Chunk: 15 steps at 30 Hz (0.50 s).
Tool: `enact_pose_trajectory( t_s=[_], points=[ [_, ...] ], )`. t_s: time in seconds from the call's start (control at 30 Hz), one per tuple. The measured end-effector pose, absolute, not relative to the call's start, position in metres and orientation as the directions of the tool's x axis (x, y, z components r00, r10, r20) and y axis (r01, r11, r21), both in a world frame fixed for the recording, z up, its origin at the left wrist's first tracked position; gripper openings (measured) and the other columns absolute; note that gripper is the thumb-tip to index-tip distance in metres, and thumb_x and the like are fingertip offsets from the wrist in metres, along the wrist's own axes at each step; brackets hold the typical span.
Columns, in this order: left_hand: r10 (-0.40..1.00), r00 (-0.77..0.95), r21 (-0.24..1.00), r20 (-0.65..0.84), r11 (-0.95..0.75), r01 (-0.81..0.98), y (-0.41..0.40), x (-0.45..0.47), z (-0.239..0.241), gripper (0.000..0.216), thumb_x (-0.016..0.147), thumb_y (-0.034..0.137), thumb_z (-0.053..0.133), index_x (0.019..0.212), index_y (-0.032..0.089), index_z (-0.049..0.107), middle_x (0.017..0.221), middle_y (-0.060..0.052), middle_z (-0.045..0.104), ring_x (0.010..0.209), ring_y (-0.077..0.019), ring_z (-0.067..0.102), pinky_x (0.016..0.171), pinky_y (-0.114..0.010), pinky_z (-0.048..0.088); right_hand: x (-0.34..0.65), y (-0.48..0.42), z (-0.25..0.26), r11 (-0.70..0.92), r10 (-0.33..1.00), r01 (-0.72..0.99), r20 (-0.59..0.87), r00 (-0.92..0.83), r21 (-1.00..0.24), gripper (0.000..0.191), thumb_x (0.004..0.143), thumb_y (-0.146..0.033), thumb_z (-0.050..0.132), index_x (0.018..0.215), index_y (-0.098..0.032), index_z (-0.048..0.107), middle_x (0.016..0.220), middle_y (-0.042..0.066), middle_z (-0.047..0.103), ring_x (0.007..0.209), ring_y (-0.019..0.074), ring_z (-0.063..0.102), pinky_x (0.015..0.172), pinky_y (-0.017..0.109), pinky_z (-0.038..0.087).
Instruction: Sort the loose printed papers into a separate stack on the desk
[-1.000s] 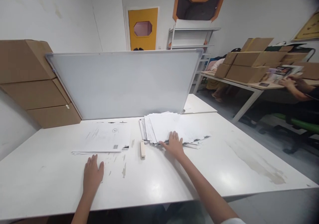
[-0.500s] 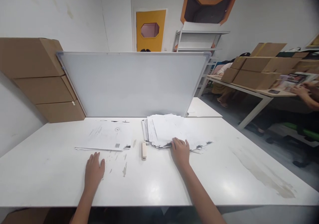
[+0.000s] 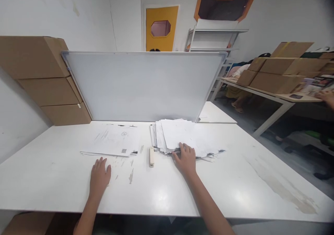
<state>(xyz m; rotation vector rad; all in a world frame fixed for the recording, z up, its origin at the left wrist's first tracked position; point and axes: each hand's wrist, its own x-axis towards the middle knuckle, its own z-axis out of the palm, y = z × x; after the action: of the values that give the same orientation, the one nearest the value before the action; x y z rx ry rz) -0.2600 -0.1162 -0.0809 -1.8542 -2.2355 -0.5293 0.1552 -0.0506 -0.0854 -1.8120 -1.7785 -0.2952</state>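
Note:
My right hand [image 3: 185, 157] rests with fingers apart on the near edge of a thick, untidy stack of white paper sheets [image 3: 177, 134]. The thumb reaches out to the left along that edge. On the table, my left hand [image 3: 100, 175] lies flat and open, just short of a thinner pile of printed sheets [image 3: 109, 141]. The top sheet there carries a round stamp and a square code. Between the two piles stands a small cream stapler [image 3: 151, 157], which neither hand touches.
A whiteboard [image 3: 146, 85] leans upright along the back of the white table [image 3: 161, 193]. Stacked cardboard boxes [image 3: 62, 92] stand at the left. On another table at the right are more boxes [image 3: 276, 81], and a person's hand [image 3: 327, 97] shows there.
My right hand has shifted slightly left along the stack's edge, and its thumb has spread outward. The left hand stays in place on the table. My view has turned a little.

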Motion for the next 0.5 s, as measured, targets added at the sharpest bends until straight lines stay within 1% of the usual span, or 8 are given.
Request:
enact_pose_trajectory(
  t_s=[0.1, 0.2, 0.37, 0.43, 0.5],
  points=[
    [0.908, -0.203, 0.148, 0.366, 0.159, 0.976, -0.116, -0.259, -0.079, 0.054, 0.09, 0.033, 0.029, 0.126, 0.001, 0.054, 0.138, -0.021, 0.048, 0.134, -0.0344, 0.036, 0.109, -0.046, 0.031, 0.155, -0.051, -0.085, 0.062, 0.838, 0.956, 0.536, 0.106, -0.286, 0.052, 0.087, -0.048, 0.045, 0.125, -0.015, 0.052, 0.126, 0.017, 0.053, 0.117, 0.032, 0.042, 0.104, 0.05, 0.024],
    [0.908, -0.21, 0.151, 0.363, 0.165, 0.975, -0.116, -0.259, -0.078, 0.053, 0.09, 0.034, 0.031, 0.126, 0.002, 0.054, 0.138, -0.021, 0.048, 0.134, -0.0336, 0.036, 0.109, -0.046, 0.031, 0.15, -0.051, -0.083, 0.034, 0.838, 0.953, 0.529, 0.137, -0.302, 0.048, 0.086, -0.043, 0.047, 0.124, -0.013, 0.052, 0.126, 0.017, 0.053, 0.117, 0.0319, 0.041, 0.104, 0.049, 0.024],
    [0.897, -0.21, 0.155, 0.388, 0.161, 0.975, -0.115, -0.258, -0.079, 0.052, 0.09, 0.034, 0.031, 0.124, 0.004, 0.056, 0.137, -0.02, 0.05, 0.133, -0.0337, 0.037, 0.108, -0.047, 0.032, 0.144, -0.048, -0.079, 0.0, 0.809, 0.964, 0.566, 0.155, -0.265, 0.044, 0.086, -0.035, 0.047, 0.123, -0.01, 0.053, 0.119, 0.019, 0.056, 0.11, 0.032, 0.045, 0.099, 0.048, 0.029],
    [0.892, -0.203, 0.154, 0.405, 0.152, 0.976, -0.115, -0.258, -0.079, 0.052, 0.09, 0.034, 0.03, 0.123, 0.003, 0.056, 0.136, -0.021, 0.051, 0.132, -0.0343, 0.038, 0.108, -0.047, 0.032, 0.146, -0.047, -0.079, 0.025, 0.79, 0.971, 0.601, 0.126, -0.236, 0.041, 0.088, -0.034, 0.045, 0.121, -0.01, 0.055, 0.116, 0.019, 0.058, 0.106, 0.0319, 0.048, 0.094, 0.047, 0.034],
    [0.887, -0.197, 0.157, 0.417, 0.143, 0.977, -0.115, -0.257, -0.079, 0.051, 0.09, 0.033, 0.03, 0.121, 0.003, 0.058, 0.133, -0.021, 0.052, 0.13, -0.0346, 0.04, 0.107, -0.047, 0.034, 0.15, -0.045, -0.08, 0.07, 0.781, 0.977, 0.621, 0.072, -0.201, 0.038, 0.089, -0.028, 0.044, 0.12, -0.009, 0.056, 0.11, 0.018, 0.062, 0.1, 0.0303, 0.052, 0.086, 0.043, 0.04]
  ],
)
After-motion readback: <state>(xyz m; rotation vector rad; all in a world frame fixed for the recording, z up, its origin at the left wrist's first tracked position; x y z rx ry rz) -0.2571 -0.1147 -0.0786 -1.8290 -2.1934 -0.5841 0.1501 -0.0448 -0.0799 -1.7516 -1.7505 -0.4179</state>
